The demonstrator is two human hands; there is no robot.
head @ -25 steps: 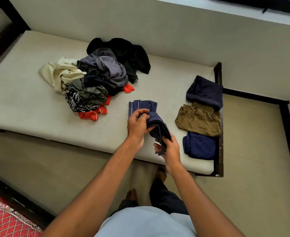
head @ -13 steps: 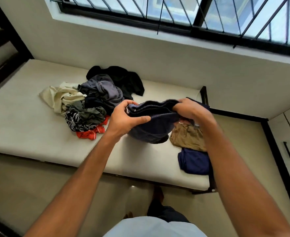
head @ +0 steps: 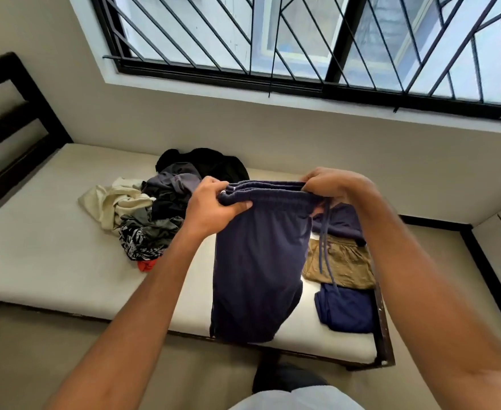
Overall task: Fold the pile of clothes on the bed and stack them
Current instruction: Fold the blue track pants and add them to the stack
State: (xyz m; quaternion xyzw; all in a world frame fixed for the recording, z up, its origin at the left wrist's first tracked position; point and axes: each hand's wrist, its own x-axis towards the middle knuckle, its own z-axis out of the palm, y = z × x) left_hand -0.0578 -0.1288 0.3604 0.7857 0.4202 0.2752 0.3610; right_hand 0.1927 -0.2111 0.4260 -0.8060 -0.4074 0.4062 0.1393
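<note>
From the head camera, the left hand [head: 213, 206] and the right hand [head: 335, 184] each pinch one end of the ribbed elastic waistband of a pair of navy-blue soft knit shorts [head: 258, 267]. Thumbs are in front and curled fingers behind, so both grips are closed tight on the cloth. The band is pulled taut and level between them, raised above the near edge of the cream mattress of the bed [head: 51, 255]. I judge this is to let the weight of the fabric drop the legs straight and shake out creases before a fold. The cloth hangs smooth and matte, with a thin navy drawstring cord [head: 323, 247] dangling loose beside the right wrist. To the left on the mattress lies the unfolded pile of clothes [head: 154, 214], a crumpled heap of cream, grey, black, patterned black-and-white and red fabrics, well apart from the hands. At the right end, three folded pieces lie in a row beside the dark bed frame: a dark navy bundle [head: 342, 221] partly hidden by the right forearm, an olive-brown woven piece with a gathered waist [head: 342, 263], and a flat royal-blue piece [head: 345, 309]. Placing them there seems meant to keep finished items away from the heap. They lie next to each other, not yet stacked.
</note>
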